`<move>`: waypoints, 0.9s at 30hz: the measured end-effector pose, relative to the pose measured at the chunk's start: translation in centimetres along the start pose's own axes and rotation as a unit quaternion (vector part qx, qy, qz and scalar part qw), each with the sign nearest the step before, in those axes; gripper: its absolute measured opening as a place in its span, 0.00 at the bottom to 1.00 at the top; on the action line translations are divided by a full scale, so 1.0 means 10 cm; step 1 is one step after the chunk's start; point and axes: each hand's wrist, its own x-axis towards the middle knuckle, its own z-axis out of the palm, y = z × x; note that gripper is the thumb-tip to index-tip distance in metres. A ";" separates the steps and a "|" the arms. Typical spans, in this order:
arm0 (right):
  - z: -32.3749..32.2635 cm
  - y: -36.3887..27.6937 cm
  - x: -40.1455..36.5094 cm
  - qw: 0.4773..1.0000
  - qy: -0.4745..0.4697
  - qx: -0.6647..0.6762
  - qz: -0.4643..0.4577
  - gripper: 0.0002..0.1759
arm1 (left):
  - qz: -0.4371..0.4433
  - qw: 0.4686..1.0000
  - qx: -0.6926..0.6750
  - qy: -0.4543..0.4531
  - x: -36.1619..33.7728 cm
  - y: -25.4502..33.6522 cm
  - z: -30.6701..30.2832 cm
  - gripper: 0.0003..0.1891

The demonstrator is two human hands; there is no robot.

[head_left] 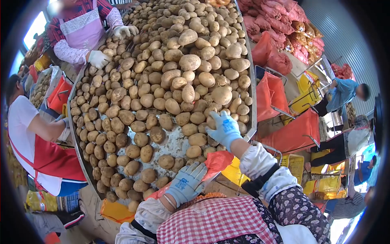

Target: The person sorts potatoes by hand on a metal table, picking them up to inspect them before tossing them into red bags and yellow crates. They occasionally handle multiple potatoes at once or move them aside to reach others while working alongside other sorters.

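Observation:
Potatoes (189, 63) of many sizes are heaped on a metal sorting table (162, 144). My right hand (224, 129), in a light blue glove, reaches over the table's right side. Its thumb and fingers are curled round a potato (211, 122), partly hidden by the hand. My left hand (186, 184), in a matching glove, lies flat at the near edge with its fingers stretched out and no potato in it. Beside it, a red bag edge (217, 161) hangs over the table's rim.
Across the table a person in white gloves (98, 59) handles potatoes. Another person in a red apron (57, 162) stands at the left. Red bags on metal frames (272, 95) stand at the right, before stacked full sacks (280, 24). A yellow crate (293, 164) is nearby.

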 end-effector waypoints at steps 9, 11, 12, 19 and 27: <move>0.17 -0.16 0.06 0.383 -0.237 0.874 0.180 0.28 | -0.164 0.975 0.137 0.066 -0.02 -0.48 -0.36 0.32; 0.18 -0.25 0.03 0.348 -0.267 0.891 0.114 0.28 | -0.241 0.959 0.144 0.037 -0.13 -0.62 -0.62 0.34; 0.16 -0.29 0.00 0.310 -0.293 0.903 0.051 0.28 | -0.315 0.937 0.148 0.005 -0.19 -0.69 -0.74 0.35; 0.06 -0.24 -0.23 0.215 -0.305 0.925 0.072 0.29 | -0.361 0.890 0.250 0.125 -0.84 -0.79 -0.69 0.35; 0.09 -0.10 -0.40 0.284 -0.189 0.932 0.121 0.28 | -0.074 0.983 0.146 0.086 0.50 -0.58 -0.22 0.29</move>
